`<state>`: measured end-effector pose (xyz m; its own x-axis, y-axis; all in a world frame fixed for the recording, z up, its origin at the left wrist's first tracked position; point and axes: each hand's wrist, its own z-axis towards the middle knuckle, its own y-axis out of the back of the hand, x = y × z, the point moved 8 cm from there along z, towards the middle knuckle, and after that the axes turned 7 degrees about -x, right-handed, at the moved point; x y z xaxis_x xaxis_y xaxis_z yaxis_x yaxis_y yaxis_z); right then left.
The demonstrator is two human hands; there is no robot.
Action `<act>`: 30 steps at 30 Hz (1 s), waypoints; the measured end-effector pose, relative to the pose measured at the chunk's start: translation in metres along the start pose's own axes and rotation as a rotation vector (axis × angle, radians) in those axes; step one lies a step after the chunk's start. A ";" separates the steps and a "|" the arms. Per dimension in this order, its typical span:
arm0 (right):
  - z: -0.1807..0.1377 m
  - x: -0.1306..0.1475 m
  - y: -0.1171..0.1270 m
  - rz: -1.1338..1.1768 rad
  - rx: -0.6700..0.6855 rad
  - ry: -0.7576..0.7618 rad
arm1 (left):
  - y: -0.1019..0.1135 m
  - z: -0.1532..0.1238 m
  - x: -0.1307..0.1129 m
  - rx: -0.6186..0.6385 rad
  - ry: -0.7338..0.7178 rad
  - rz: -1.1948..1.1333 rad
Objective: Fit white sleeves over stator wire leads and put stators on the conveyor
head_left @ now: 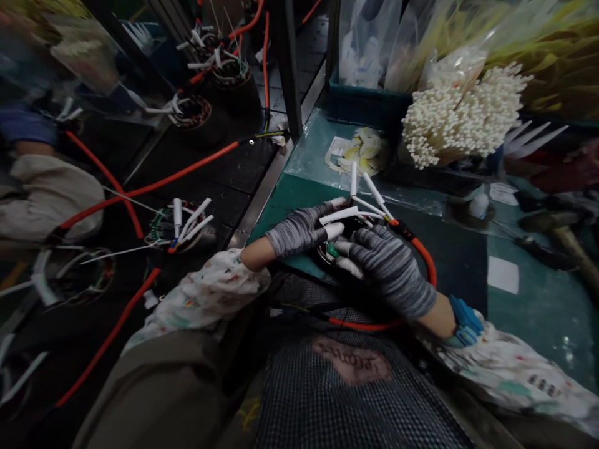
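A round motor stator (330, 254) lies on the near edge of the green bench, mostly covered by my hands. My left hand (299, 232), in a grey striped glove with white fingertips, grips its left side, thumb and forefinger over the rim. My right hand (393, 268), gloved alike, is curled over the right side, fingertips down at the windings. White sleeves (339, 216) cover the lead ends that fan out above the stator. They join an orange-sheathed cable (425, 259), which loops past my right hand towards my lap. The stator's inside is dark and partly hidden.
Other wound stators (180, 224) with orange cables stand at the left and far left. A bundle of thin white sleeves (461, 118) and yellow sheets (552, 68) lie at the back right. A hammer (568, 243) rests on the right. A co-worker's gloved hand (28, 128) shows at far left.
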<state>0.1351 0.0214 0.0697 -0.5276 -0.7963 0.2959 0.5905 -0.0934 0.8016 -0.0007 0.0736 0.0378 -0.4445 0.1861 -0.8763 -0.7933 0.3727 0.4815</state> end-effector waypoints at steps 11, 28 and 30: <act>-0.057 0.038 0.002 -0.041 -0.116 -0.074 | -0.028 -0.061 -0.037 -0.122 -0.389 0.163; -0.061 0.044 0.018 -0.121 -0.069 0.063 | -0.043 -0.076 -0.013 -0.258 -0.290 -0.336; -0.066 0.048 0.035 -0.112 -0.074 0.155 | -0.046 -0.076 -0.015 -0.251 -0.240 -0.395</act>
<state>0.1705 -0.0596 0.0776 -0.4956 -0.8604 0.1185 0.5792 -0.2257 0.7833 0.0108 -0.0153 0.0297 -0.0063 0.2896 -0.9571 -0.9694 0.2332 0.0770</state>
